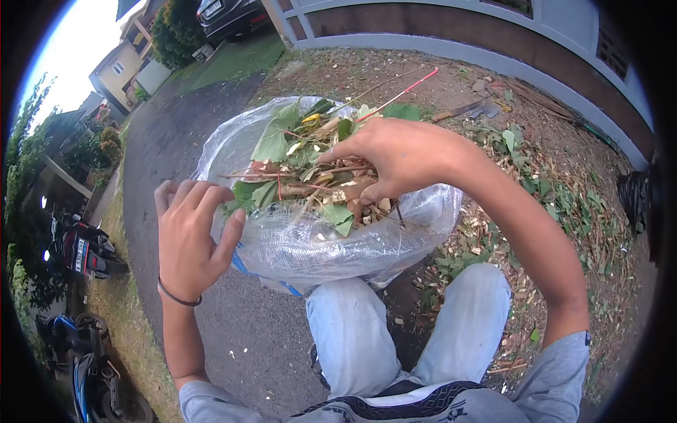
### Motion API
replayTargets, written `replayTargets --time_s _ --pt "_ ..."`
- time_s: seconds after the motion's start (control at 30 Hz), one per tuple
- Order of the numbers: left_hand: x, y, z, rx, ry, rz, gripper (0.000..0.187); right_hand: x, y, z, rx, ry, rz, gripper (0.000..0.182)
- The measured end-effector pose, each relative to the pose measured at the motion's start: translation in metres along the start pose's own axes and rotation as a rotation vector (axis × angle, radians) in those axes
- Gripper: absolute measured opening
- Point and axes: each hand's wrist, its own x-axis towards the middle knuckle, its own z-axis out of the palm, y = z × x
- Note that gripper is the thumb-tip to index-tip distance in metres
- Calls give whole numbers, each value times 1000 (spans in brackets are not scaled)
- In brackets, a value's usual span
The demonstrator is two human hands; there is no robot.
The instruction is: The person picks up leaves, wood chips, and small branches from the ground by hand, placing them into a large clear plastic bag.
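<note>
A clear woven plastic sack [310,247] stands open-mouthed before my knees, heaped with cut branches and green leaves [271,144]. My right hand [395,158] reaches across the heap from the right, thumb and fingers spread wide over the stems and touching them. Some of its fingertips are hidden among the cuttings. At the sack's left rim is my left hand [194,233], fingers bent and thumb held apart, close to a few leaves. Nothing shows in its grasp. A red-tipped stem [409,93] pokes out beyond my right hand.
A machete-like blade [483,111] lies on the ground behind the sack. Chopped leaves and twigs [543,190] litter the soil at right. A low wall [451,35] runs along the back. Motorcycles [88,247] and a parked car [233,15] stand to the left and far back.
</note>
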Motion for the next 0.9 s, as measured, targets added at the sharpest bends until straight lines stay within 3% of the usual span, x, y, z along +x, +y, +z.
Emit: replayTargets --time_s 0.03,0.1,0.13,0.17,0.23,0.3,0.37,0.4,0.43,0.47,0.63,0.7,0.77,0.83,0.9 --pt "0 12 -2 -9 3 -5 18 -4 2 0 -5 -8 4 58" --pt "0 36 -3 -140 -54 79 26 -14 6 -2 -36 306 -130 47" --pt "1 49 0 -143 -45 75 26 -20 5 -1 -78 460 -170 32" --pt "1 62 5 -181 -146 76 27 -27 7 -3 -87 456 -171 32" --pt "1 72 16 -222 -237 75 30 -41 14 -7 -88 761 -179 23" --pt "4 76 30 -261 -607 3 36 -52 36 -9 -19 838 -69 19" --pt "-1 79 35 -279 -590 66 39 -65 53 -13 -170 453 497 25" --pt "0 81 34 -355 -686 104 38 -67 61 -6 -170 468 504 25" --pt "0 83 32 -431 -784 140 38 -67 71 7 -124 352 520 26" --pt "-2 86 32 -518 -778 196 34 -66 81 18 -76 234 532 30" --pt "1 101 13 -663 -617 233 26 -62 122 49 -8 194 377 28" --pt "2 104 7 -631 -586 246 24 -65 132 41 284 238 284 31" --pt "2 108 5 -631 -405 248 19 -76 130 35 364 332 321 35" --pt "8 113 -2 -665 -402 238 17 -82 114 30 257 274 536 39" --pt "14 119 -8 -708 -416 243 16 -78 103 46 196 203 594 42"
